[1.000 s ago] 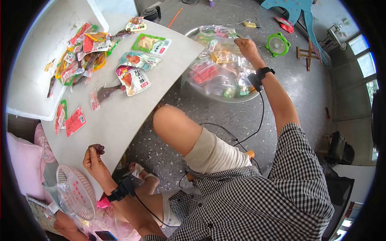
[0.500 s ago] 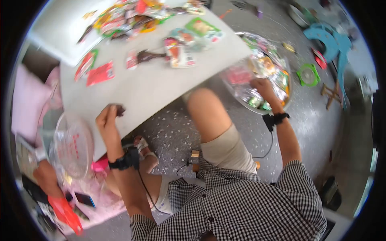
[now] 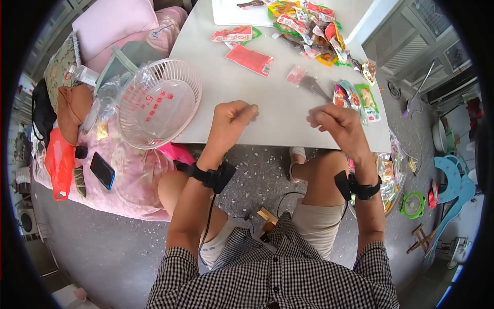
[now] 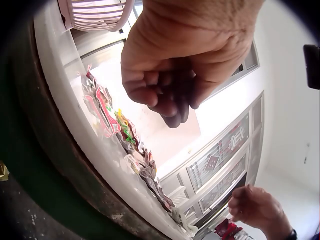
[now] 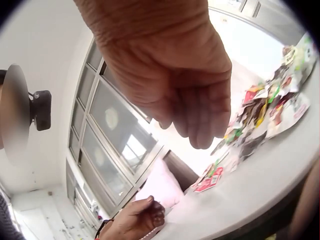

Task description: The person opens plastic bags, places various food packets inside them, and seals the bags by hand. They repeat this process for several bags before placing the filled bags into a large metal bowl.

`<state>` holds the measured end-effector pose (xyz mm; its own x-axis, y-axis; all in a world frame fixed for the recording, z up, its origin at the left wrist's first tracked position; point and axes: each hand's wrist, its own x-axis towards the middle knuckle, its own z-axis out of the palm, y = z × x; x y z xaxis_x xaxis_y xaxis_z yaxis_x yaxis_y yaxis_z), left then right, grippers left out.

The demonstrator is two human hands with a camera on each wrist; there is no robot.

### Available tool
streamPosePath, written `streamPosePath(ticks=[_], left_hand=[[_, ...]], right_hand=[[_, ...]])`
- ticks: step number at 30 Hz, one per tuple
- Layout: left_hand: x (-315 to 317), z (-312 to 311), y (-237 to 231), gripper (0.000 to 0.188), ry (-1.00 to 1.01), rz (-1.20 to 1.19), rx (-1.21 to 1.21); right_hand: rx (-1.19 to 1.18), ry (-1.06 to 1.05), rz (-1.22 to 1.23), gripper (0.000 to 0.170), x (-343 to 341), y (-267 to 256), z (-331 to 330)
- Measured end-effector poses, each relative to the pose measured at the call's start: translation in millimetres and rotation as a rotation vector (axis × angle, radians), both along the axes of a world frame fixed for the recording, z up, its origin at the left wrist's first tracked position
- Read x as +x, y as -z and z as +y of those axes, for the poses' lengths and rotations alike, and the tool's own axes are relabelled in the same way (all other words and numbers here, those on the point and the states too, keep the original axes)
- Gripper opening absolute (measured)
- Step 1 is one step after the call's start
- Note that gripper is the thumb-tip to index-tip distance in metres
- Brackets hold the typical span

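My left hand [image 3: 229,126] hovers over the near table edge, fingers curled inward and thumb toward them. In the left wrist view its fingers [image 4: 167,107] are shadowed, and I cannot tell whether they hold something. Right of it, my right hand [image 3: 339,126] is raised above the table, its fingers loosely bent. No object shows in its palm in the right wrist view. Closest to this hand are a dark drumstick in clear wrap [image 3: 315,87] and a green snack packet [image 3: 367,100]. A flat red packet [image 3: 250,60] lies farther back.
Several snack packets form a heap [image 3: 309,31] at the back of the table [image 3: 206,85]. A pink plastic basket [image 3: 193,98] stands left, beside a pink-covered seat with a phone [image 3: 102,170]. Below the table's right corner, packets [image 3: 386,167] fill a basin on the floor.
The head view has swung left. My right hand has left the basin of packets and come over the table. The dark lump at my left fingertips earlier is no longer visible.
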<state>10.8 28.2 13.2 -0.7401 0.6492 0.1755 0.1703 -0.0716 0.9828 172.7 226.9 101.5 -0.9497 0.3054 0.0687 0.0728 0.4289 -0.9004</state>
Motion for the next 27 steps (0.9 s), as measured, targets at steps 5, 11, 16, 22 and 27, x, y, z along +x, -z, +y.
streamPosePath(ticks=[5, 11, 16, 22, 27], left_hand=[[-7, -10, 0, 0.02, -0.046, 0.199, -0.104], [-4, 1, 14, 0.031, -0.246, 0.221, 0.168], [-17, -21, 27, 0.036, -0.021, 0.235, 0.022], [-31, -32, 41, 0.03, -0.087, -0.026, -0.099], [-32, -28, 53, 0.027, -0.156, 0.117, -0.147]], right_hand=[[0.05, -0.206, 0.112, 0.019, -72, -9, -57], [0.359, -0.487, 0.328, 0.023, -169, -6, -138], [0.832, -0.74, 0.299, 0.042, -239, 39, -168], [0.89, -1.002, 0.118, 0.06, -272, 72, -173], [0.943, -0.96, 0.3, 0.036, -271, 75, -172]])
